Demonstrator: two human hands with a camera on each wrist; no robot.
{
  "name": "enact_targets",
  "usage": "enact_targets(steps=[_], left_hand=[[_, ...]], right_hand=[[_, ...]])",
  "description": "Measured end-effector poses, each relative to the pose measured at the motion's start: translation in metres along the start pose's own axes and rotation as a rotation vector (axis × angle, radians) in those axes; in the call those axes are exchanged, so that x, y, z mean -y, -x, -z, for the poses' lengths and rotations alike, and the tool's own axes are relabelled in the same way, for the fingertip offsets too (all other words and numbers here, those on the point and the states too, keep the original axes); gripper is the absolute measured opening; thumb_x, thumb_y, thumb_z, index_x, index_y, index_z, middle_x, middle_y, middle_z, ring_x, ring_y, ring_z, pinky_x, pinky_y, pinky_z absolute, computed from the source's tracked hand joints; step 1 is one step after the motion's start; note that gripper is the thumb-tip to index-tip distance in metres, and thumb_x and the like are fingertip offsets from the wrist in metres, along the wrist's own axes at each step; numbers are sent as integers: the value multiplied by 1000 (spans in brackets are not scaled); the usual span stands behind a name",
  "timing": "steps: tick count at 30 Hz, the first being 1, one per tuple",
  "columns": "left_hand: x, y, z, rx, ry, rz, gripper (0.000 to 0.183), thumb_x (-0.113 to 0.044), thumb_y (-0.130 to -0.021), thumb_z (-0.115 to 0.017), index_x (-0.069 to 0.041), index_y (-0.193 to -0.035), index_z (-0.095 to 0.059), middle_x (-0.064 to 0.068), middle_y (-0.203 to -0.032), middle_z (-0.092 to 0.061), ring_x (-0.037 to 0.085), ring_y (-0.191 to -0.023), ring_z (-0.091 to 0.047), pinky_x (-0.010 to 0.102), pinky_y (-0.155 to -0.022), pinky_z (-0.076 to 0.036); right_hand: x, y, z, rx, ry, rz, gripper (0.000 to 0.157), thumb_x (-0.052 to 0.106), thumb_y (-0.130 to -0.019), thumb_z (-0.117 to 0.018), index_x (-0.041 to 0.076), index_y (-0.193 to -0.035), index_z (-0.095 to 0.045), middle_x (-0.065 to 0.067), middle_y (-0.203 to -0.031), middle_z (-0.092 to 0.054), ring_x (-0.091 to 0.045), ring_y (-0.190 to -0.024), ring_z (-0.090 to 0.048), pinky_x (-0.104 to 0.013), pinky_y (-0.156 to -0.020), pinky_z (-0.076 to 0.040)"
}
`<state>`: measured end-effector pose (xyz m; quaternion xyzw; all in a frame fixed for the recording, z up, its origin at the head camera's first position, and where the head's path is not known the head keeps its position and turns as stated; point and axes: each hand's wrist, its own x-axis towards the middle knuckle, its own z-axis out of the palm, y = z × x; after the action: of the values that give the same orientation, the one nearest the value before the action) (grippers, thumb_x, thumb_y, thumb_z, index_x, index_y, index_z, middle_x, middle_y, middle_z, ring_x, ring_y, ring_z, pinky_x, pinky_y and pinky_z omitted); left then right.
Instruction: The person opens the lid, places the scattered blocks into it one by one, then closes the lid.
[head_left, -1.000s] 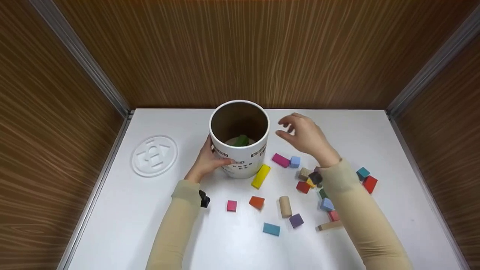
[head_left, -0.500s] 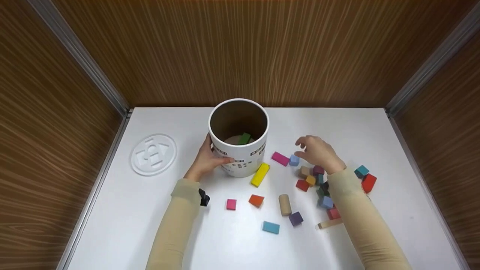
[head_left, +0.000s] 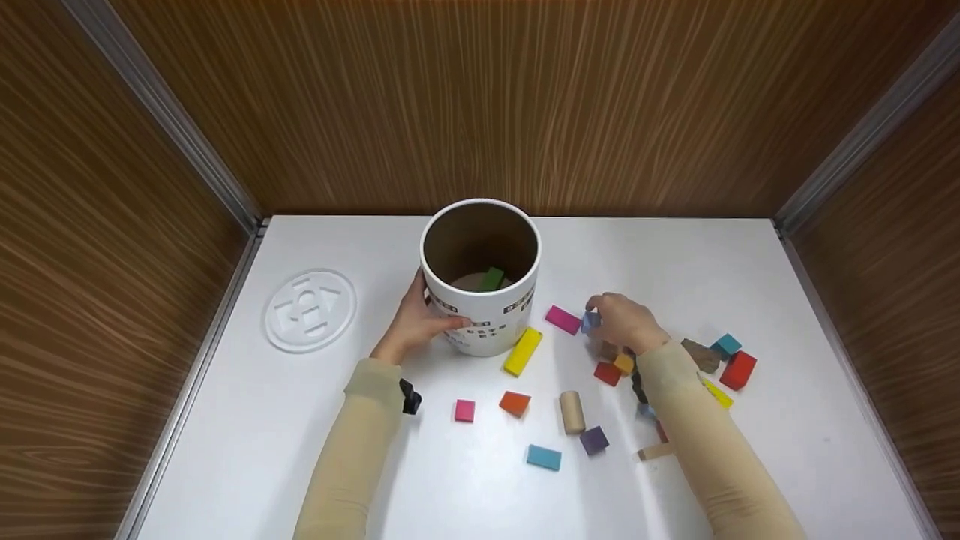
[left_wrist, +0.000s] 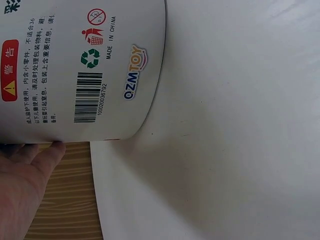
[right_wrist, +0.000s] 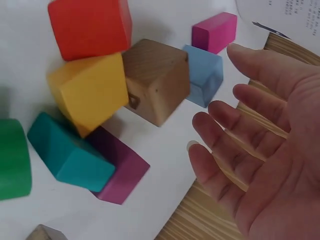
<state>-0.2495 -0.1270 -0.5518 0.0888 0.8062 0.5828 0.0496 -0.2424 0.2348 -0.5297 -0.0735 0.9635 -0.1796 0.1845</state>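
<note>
The left hand (head_left: 412, 322) held a big white tub (head_left: 487, 330) by its side, with the thumb on the front and the other fingers bent round the left side. The tub stood on the white table (head_left: 420, 487), its top facing up, and a green block (head_left: 492, 279) lay inside. The right hand (head_left: 624, 322) was down at a light blue block (right_wrist: 204, 75), its thumb and fingers apart and a bit bent; the thumb tip was right by the block, but it was hard to tell if they touched. A bright pink block (head_left: 562, 319) lay just beside the blue one, nearer the tub. Close by on the other side sat a brown block (right_wrist: 157, 82), a yellowy-orange block (right_wrist: 92, 95), a red block (right_wrist: 90, 30), a teal block (right_wrist: 70, 150) and a purple block (right_wrist: 127, 175), all bunched up. A long yellow block (head_left: 523, 352) lay by the foot of the tub. A round white lid (head_left: 310, 310) with shapes on it lay flat on the table, well to the left of the tub
</note>
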Motion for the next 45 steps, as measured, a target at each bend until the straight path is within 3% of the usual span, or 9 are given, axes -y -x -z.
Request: enact_targets(steps=[2,9,22,29,34,45], left_hand=[[1,0,-1,-4,2,-8,133,-45,-56,-95,-28,-158,-12,-5,-160,-23,18,-145,-24,42,-116,-28],[2,1,-1,-7,14,-7,135,-43,-54,-96,-25,-158,-12,-5,-159,-24,19,-145,-23,40,-117,-25],[2,0,0,-12,-4,-5,135,-46,-53,-96,-30,-158,-12,-7,-160,-23,17,-146,-21,42,-118,-22],[1,-1,0,-11,25,13,135,-43,-54,-96,-31,-158,-11,-9,-160,-20,18,-146,-20,45,-117,-24],[-1,-1,0,1,29,-4,133,-40,-56,-96,-26,-158,-12,-2,-160,-23,20,-145,-23,41,-117,-25],[1,-1,-1,6,19,-11,133,-43,-56,-96,-27,-158,-11,-3,-160,-23,17,-144,-23,40,-117,-26]], right_hand=[[0,-1,-2,-2,20,8,46,13,-85,-74,5,-128,-61,-15,-115,-60,-31,-94,-60,-52,-86,-55],[0,-6,-8,2,56,10,47,7,-83,-73,6,-128,-61,-12,-112,-58,-30,-88,-60,-44,-73,-58],[4,-11,-12,21,38,-19,47,2,-84,-73,8,-128,-60,-12,-113,-60,-32,-93,-59,-54,-89,-53],[0,-14,-14,-8,68,-15,40,3,-86,-70,8,-125,-62,-12,-109,-61,-32,-92,-59,-55,-90,-52],[-2,-11,-13,-41,95,-1,37,4,-87,-69,5,-124,-62,-14,-105,-62,-31,-89,-61,-55,-86,-54],[0,10,6,-126,-38,34,43,16,-90,-70,3,-130,-57,-17,-114,-61,-32,-96,-60,-55,-90,-52]])
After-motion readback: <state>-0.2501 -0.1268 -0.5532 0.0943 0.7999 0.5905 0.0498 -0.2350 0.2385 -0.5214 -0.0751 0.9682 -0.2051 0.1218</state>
